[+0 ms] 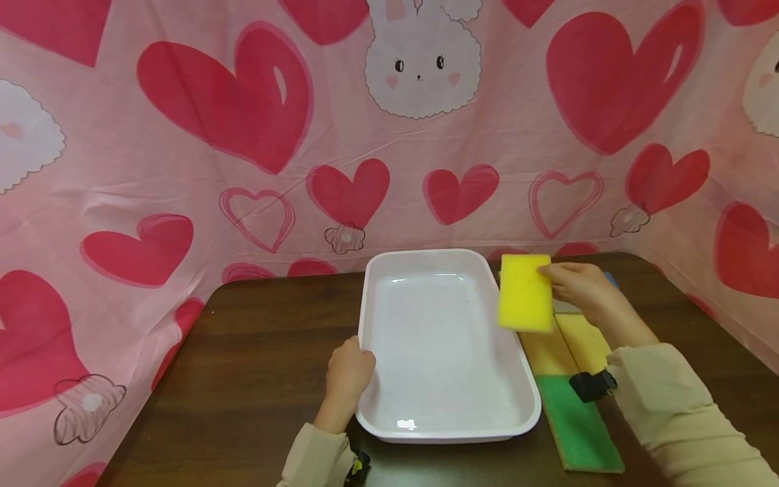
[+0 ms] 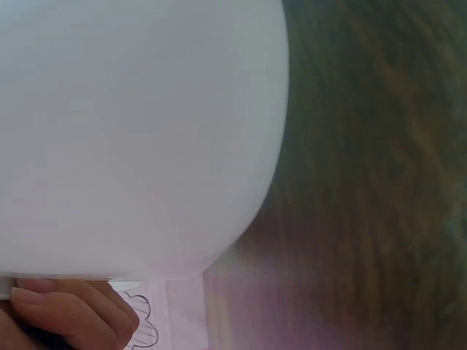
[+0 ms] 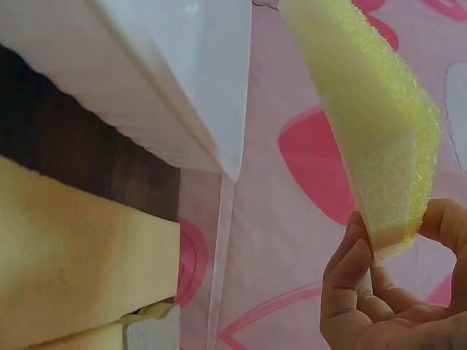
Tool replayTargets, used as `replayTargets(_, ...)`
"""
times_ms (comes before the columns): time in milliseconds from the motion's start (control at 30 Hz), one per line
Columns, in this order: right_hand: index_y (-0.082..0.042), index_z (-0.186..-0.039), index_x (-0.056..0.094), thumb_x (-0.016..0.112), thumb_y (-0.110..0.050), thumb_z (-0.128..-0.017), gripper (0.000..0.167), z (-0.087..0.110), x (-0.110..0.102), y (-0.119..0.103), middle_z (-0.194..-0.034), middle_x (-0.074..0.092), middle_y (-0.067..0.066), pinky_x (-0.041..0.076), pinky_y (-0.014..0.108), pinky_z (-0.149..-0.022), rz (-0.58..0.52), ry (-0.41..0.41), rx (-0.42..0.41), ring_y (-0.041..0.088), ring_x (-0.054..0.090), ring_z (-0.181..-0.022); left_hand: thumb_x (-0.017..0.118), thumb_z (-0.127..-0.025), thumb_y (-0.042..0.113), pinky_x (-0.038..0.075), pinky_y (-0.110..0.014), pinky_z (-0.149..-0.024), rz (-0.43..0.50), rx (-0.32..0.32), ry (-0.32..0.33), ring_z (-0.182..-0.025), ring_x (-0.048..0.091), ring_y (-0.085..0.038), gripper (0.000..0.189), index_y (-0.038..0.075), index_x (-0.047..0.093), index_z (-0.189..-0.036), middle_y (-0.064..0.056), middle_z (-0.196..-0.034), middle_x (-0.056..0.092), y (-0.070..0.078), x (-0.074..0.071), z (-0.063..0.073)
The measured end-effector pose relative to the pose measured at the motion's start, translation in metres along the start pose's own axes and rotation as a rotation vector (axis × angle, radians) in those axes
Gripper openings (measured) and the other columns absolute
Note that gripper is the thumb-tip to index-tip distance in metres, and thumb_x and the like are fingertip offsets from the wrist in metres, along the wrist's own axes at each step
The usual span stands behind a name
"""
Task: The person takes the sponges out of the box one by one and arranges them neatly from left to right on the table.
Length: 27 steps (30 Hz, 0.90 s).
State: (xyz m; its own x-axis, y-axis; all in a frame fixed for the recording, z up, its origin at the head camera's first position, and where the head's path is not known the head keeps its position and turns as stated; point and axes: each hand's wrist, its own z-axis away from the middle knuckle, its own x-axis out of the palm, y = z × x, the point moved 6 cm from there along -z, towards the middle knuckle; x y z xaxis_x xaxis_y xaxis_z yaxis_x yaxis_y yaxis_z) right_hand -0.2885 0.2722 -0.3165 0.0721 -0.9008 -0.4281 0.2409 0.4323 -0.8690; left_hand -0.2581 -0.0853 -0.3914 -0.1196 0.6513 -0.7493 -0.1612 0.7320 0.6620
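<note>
A yellow sponge (image 1: 525, 294) hangs upright over the right rim of a white tray (image 1: 435, 352). My right hand (image 1: 575, 283) pinches its upper right edge between thumb and fingers. In the right wrist view the sponge (image 3: 372, 131) shows a rough bright yellow face and a paler, smoother one, with the right hand (image 3: 394, 284) at its lower corner. On the tray's left side my left hand (image 1: 349, 368) grips the rim, fingers curled over it. From the left wrist view, the left hand's fingers (image 2: 73, 313) curl at the tray's edge beneath its pale outer wall (image 2: 146, 146).
Right of the tray, several flat sponges lie side by side on the dark wooden table (image 1: 268, 352), among them a green one (image 1: 581, 423) and a yellow one (image 1: 584, 341). Behind the table hangs a pink cloth (image 1: 341, 135) printed with hearts.
</note>
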Motion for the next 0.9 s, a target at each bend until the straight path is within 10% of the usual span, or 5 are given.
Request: replayTargets(900, 0.025, -0.139, 0.014, 0.030, -0.043, -0.101, 0.079, 0.027, -0.045, 0.080, -0.144, 0.017, 0.044, 0.041, 0.055, -0.101, 0.247, -0.062, 0.079, 0.056, 0.036, -0.124, 0.047, -0.083, 0.008, 0.049, -0.046, -0.064, 0.013, -0.032, -0.026, -0.080, 0.063, -0.034, 0.029, -0.007, 0.062, -0.102, -0.025, -0.099, 0.067, -0.002, 0.002, 0.000)
